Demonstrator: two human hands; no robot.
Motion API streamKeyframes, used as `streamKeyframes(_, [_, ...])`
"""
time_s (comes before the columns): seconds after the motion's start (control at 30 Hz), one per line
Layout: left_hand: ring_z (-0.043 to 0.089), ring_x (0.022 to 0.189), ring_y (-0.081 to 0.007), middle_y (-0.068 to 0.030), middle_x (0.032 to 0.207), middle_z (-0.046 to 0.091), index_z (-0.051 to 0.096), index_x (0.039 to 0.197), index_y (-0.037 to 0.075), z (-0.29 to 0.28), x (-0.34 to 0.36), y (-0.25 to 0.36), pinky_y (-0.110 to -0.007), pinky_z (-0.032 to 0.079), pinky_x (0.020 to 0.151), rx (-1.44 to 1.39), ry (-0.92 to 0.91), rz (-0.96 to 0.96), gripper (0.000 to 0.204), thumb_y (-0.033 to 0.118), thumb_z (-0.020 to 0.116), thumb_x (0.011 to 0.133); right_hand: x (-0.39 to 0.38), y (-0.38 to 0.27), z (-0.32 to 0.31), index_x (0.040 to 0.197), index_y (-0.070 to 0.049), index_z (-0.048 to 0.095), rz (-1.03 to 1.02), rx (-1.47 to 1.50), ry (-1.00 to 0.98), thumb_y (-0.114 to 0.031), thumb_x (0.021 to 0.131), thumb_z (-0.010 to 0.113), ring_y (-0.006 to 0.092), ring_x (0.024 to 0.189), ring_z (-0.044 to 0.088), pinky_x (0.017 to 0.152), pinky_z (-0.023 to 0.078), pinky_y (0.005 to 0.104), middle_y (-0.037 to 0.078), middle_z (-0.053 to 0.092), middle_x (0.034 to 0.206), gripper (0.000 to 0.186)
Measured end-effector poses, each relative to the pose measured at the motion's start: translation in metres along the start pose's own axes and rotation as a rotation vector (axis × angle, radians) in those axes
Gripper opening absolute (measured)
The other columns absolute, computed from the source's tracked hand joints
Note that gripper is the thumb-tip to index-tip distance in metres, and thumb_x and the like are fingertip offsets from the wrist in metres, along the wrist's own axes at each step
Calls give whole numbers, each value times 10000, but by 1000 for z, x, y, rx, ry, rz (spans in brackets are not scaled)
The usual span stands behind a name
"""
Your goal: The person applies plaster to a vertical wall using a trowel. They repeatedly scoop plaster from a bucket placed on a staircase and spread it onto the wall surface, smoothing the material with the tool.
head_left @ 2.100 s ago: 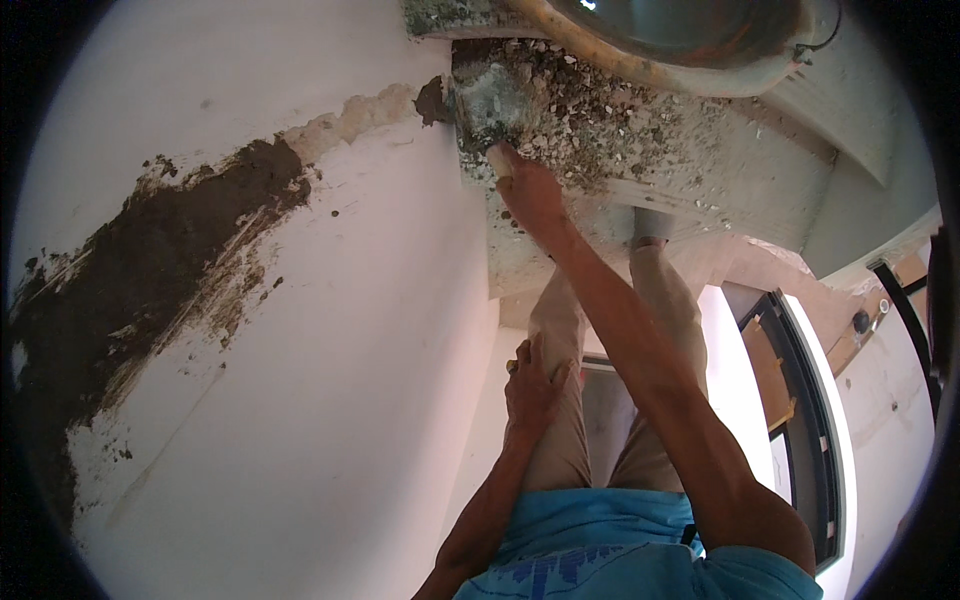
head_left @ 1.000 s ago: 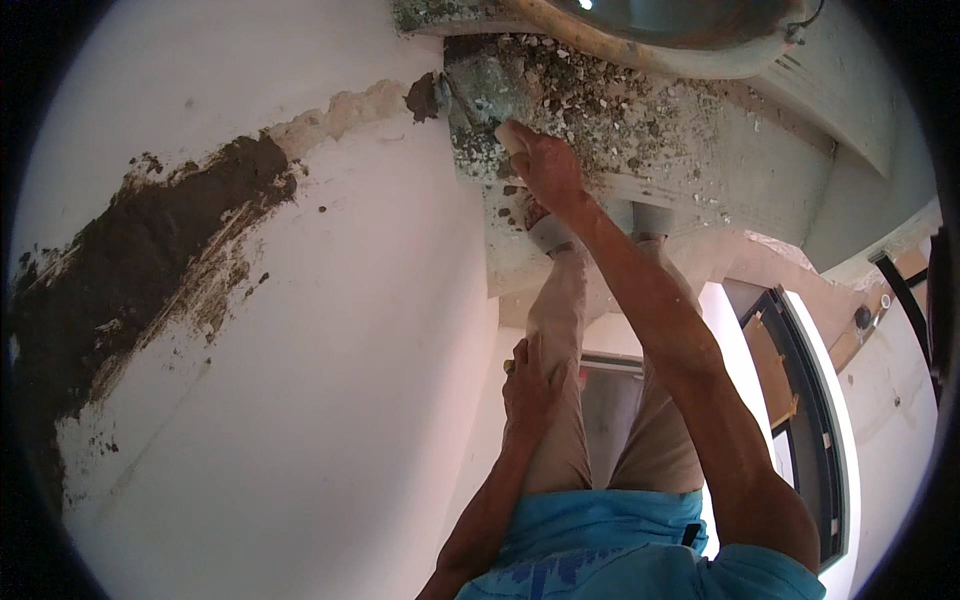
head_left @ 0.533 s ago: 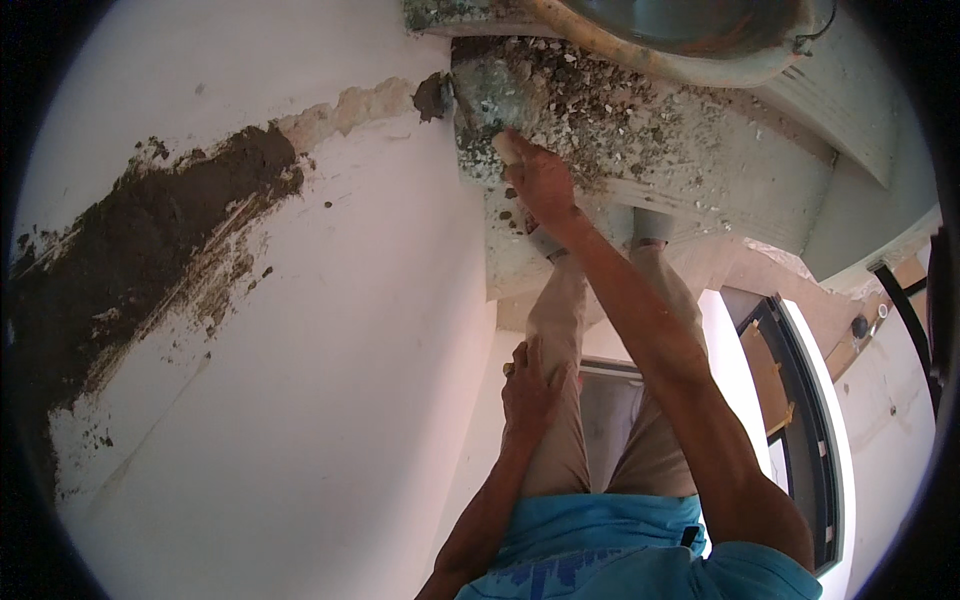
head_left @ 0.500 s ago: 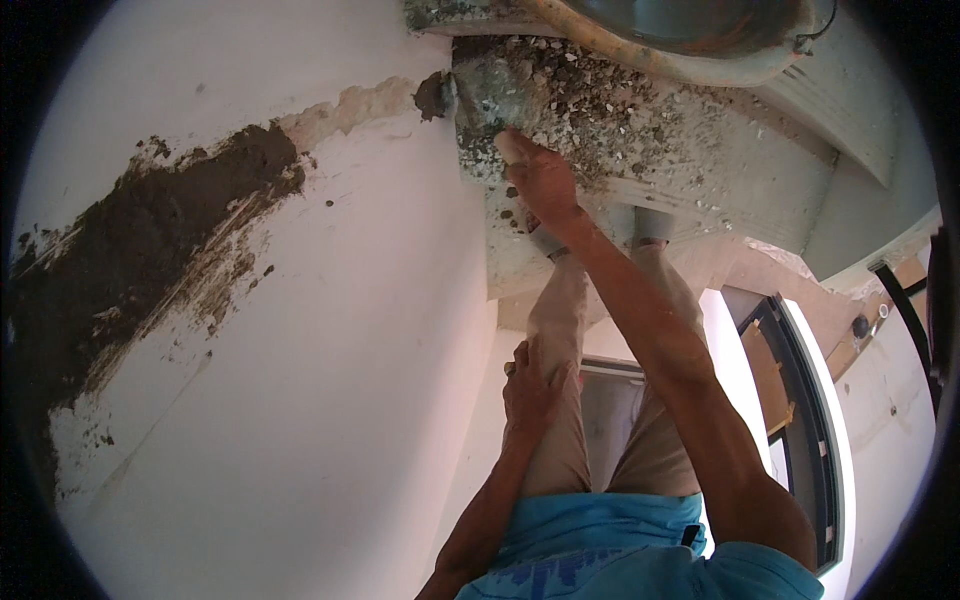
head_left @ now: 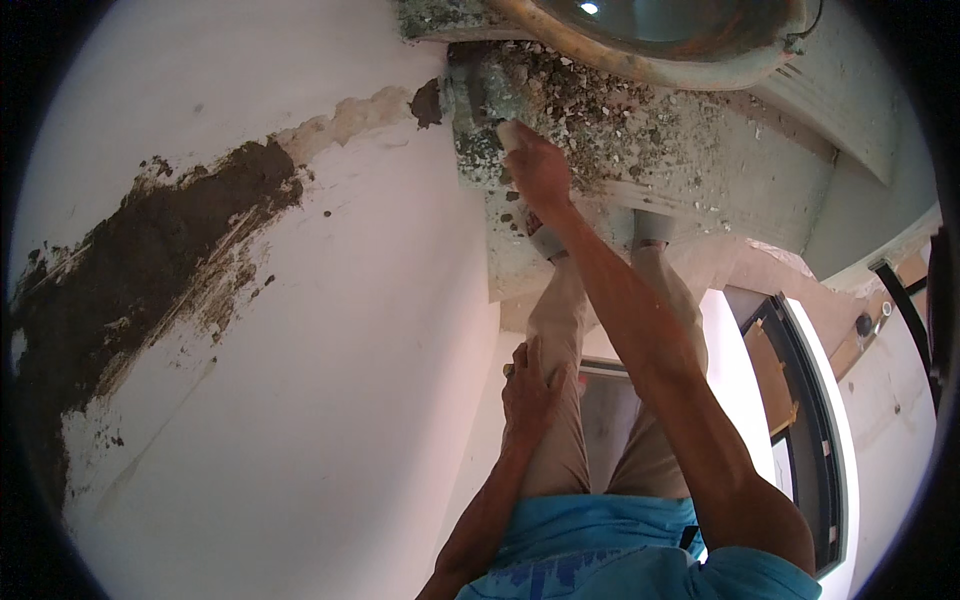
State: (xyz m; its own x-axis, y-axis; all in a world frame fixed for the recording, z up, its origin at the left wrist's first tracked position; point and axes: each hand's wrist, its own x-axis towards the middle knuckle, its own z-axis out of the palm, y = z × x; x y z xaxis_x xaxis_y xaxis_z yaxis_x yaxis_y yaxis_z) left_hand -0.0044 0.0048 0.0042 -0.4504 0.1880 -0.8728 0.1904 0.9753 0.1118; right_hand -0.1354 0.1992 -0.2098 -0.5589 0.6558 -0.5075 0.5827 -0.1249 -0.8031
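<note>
My right hand is wrapped round the pale handle of a trowel, whose grey blade lies on the debris-covered stair tread, close to the white wall. Dark mortar is smeared diagonally across that wall, with a pale rough strip and a small dark patch near the step. My left hand rests on my left leg with its fingers spread; a small yellowish bit shows at a finger, too small to name.
A large worn tub with a wire handle stands on the stairs above. My feet are on the step below the debris. More stair faces curve to the right, beside a dark-framed opening and a black bar lower down.
My right hand and trowel have shifted slightly up toward the back of the tread in the last half second. My left hand stays on my leg.
</note>
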Motion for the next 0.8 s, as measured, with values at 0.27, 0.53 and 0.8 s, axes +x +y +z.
streamKeyframes(0.27, [565,1189,-395,-200,1372,510,427,1447,38,5,0,-6,-491,504,958,-1,31,21,685,397,671,917,-36,-11,-7,1430,-65,540,8,78,-26,-90,863,610,322,784,724,698,573,420,215,722,883,571])
streamKeyframes(0.53, [538,1227,-386,-187,1405,488,425,1456,60,3,1,-8,-491,488,985,-24,9,-7,675,378,673,915,7,-14,0,1371,-189,600,21,-260,-159,-210,879,607,382,830,711,759,586,487,221,720,935,493])
streamKeyframes(0.8, [543,1223,-387,-191,1389,502,436,1444,54,5,-1,-9,-492,489,983,-84,28,-21,668,365,683,906,-9,-8,-10,1351,-161,640,140,-308,31,-213,865,606,322,692,694,638,548,424,186,717,808,490])
